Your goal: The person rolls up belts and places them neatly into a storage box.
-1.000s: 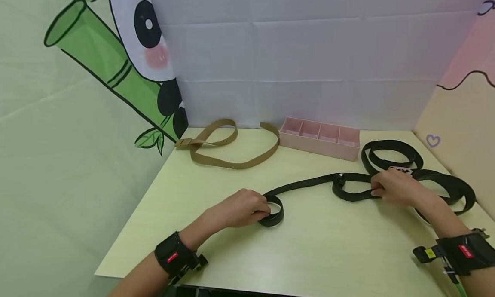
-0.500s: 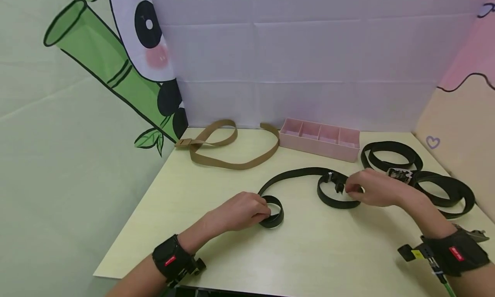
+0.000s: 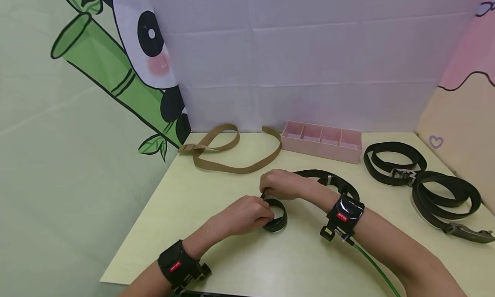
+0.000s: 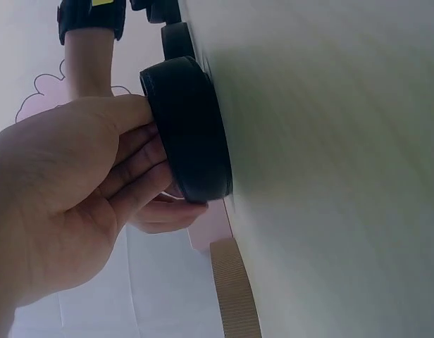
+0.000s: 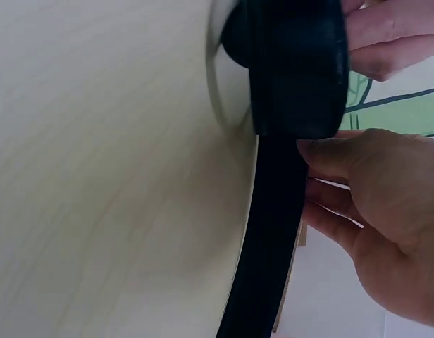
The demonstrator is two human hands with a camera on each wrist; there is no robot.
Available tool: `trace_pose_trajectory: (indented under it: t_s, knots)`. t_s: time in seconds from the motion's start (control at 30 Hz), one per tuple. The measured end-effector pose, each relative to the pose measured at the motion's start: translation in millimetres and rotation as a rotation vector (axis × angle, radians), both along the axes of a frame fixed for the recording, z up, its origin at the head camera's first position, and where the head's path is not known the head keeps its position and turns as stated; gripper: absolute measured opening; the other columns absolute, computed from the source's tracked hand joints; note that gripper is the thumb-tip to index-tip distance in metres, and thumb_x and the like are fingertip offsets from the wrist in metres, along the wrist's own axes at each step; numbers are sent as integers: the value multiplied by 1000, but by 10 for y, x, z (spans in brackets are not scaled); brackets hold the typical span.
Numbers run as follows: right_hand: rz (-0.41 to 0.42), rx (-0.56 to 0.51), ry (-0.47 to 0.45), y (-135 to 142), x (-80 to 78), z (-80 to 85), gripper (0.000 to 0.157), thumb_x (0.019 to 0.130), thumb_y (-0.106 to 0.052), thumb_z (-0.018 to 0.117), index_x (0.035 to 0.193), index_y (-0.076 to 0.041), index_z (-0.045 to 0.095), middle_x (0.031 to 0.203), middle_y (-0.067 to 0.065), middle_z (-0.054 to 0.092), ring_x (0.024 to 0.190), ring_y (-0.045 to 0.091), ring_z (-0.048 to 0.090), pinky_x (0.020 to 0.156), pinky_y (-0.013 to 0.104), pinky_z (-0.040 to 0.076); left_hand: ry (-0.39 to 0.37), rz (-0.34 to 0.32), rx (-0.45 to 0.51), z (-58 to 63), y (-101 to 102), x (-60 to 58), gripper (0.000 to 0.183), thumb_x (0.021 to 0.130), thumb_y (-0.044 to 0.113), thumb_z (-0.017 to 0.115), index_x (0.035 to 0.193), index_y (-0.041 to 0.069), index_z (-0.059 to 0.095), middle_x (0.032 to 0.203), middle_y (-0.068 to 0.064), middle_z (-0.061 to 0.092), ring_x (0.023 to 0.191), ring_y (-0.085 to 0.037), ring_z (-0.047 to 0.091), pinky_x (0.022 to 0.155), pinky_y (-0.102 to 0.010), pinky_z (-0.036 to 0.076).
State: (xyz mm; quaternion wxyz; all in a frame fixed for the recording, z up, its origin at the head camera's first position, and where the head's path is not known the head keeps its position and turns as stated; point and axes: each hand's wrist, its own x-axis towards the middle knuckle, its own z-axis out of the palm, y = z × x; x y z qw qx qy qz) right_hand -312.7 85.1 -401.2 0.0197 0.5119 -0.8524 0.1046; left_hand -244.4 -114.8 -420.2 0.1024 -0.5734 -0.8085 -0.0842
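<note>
A: Latest change?
B: Right hand (image 3: 284, 184): shifted leftward off the looped end (image 3: 351, 189) of the black belt (image 3: 315, 173); now just beside the left hand (image 3: 243, 215).

A: State of hands?
B: Left: fingers curled inside the small coil (image 3: 276, 226), gripping it. Right: strap pinched between thumb and fingers, next to the coil.

A: Belt's location?
B: On the table (image 3: 301, 267), around its middle; coil at left, strap curving back and right, looped end partly hidden behind the right forearm.

A: Bearing on the work?
B: Judged: both hands now serve the coiled end; the looped end is ungripped.

A: Also listed?
B: Tan strap (image 3: 239, 169), pink tray (image 3: 321, 149): behind. Two belts (image 3: 379, 176): right, untouched.
</note>
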Motion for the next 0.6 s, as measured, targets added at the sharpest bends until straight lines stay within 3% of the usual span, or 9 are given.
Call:
trace_pose_trajectory:
  t_s: [0.1,0.3,0.6]
  knots:
    - [-37,41,0,-3,-51,-26,16,94,-6,72,83,-15,80,81,-6,68,74,6,59,67,25,52,8,10,-16,23,10,-5,37,90,3,68,61,21,53,64,9,45,62,-5,33,59,-17,26]
    - [-112,65,29,181,-22,-23,15,92,-8,74,81,-18,76,80,-10,67,72,5,58,64,25,52,20,40,-48,68,59,-31,40,90,4,67,60,23,51,63,8,42,60,-6,30,56,-18,22]
    - [-105,-32,-52,325,79,-29,16,91,-5,73,78,-15,75,75,-7,67,64,5,55,60,24,49,41,61,-37,3,153,-62,39,91,6,66,59,24,52,61,9,43,58,-5,31,55,-18,22]
